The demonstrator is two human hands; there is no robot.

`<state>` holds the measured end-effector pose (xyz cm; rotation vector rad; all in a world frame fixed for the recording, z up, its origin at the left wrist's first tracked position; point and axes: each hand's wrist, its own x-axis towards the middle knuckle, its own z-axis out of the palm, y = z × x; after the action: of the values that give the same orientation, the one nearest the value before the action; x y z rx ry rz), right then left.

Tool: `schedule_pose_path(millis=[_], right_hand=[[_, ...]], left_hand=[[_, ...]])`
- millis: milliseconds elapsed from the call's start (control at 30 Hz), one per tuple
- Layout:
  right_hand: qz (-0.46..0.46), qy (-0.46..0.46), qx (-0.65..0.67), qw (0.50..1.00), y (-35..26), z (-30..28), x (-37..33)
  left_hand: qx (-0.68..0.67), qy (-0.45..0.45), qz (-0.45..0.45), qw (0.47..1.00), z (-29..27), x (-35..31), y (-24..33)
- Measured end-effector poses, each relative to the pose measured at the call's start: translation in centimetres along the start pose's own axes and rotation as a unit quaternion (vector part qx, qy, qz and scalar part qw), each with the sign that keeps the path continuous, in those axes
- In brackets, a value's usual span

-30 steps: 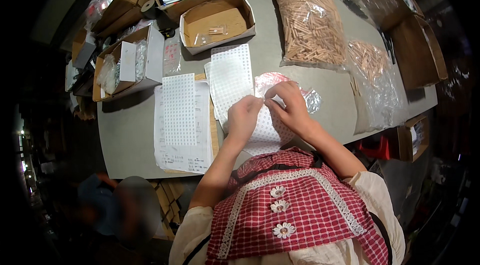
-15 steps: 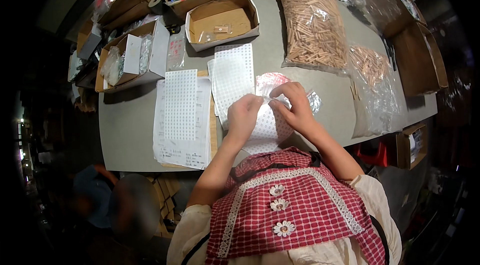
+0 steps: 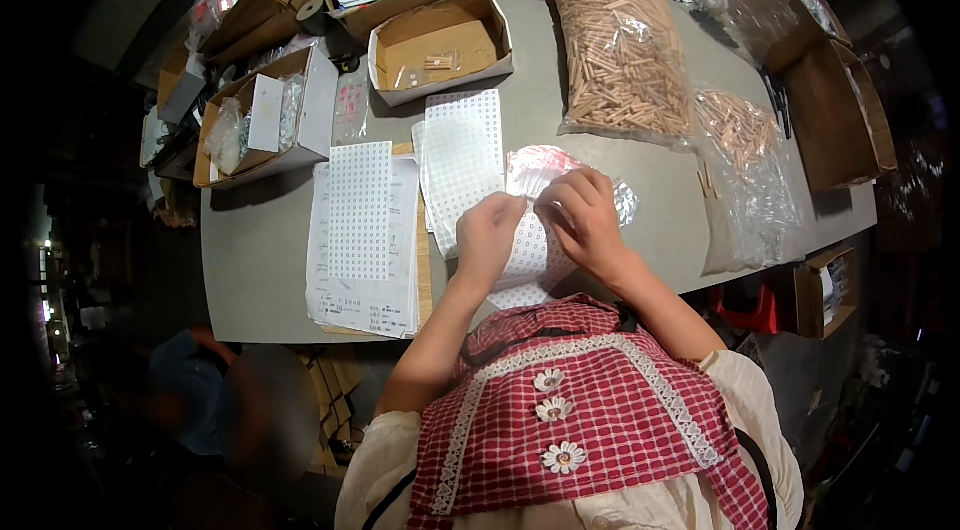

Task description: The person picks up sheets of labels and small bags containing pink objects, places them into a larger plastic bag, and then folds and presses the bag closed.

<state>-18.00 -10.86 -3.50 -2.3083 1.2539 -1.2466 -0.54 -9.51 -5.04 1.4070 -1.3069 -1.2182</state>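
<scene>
My left hand [image 3: 488, 242] and my right hand [image 3: 582, 220] are close together over the near middle of the table. Both have thumb and fingers drawn together in a pinch. Whatever sits between the fingertips is too small and too hidden to name. A white sticker sheet [image 3: 527, 263] printed with rows of small marks lies below my hands, partly covered by them. Just beyond the fingers is a fan of clear plastic bags with pink print [image 3: 540, 162]. A shiny bit of clear plastic [image 3: 627, 202] shows to the right of my right hand.
More sticker sheets [image 3: 465, 135] and a paper stack [image 3: 365, 302] lie left. A low cardboard box [image 3: 495, 55] holds small bags with wooden dowels. At right are a full bag of dowels [image 3: 625, 60] and an opened one [image 3: 740, 140]. A person [image 3: 185, 395] is at lower left.
My right hand's fingers have shifted and curled in a little above the sheet. My left hand stays nearly in place. The view has tilted slightly.
</scene>
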Motion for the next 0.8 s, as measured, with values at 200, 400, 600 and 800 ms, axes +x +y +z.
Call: schedule_pose_path(millis=[200, 400, 600, 800], right_hand=[[0.025, -0.047, 0.070, 0.996, 0.5, -0.3, -0.2], [0.031, -0.203, -0.006, 0.979, 9.3, -7.0, 0.6], [-0.012, -0.363, -0.097, 0.927, 12.3, -9.1, -0.7], [0.109, -0.291, 0.011, 0.950, 13.8, -8.4, -0.9]], left_hand=[[0.008, -0.014, -0.004, 1.000, 0.1, -0.1, 0.6], [-0.010, -0.012, -0.039, 0.999, -1.8, 0.7, -2.4], [-0.002, -0.015, -0.066, 0.998, -1.9, 0.7, -1.5], [0.005, -0.010, -0.063, 0.998, -1.8, 0.5, -1.4]])
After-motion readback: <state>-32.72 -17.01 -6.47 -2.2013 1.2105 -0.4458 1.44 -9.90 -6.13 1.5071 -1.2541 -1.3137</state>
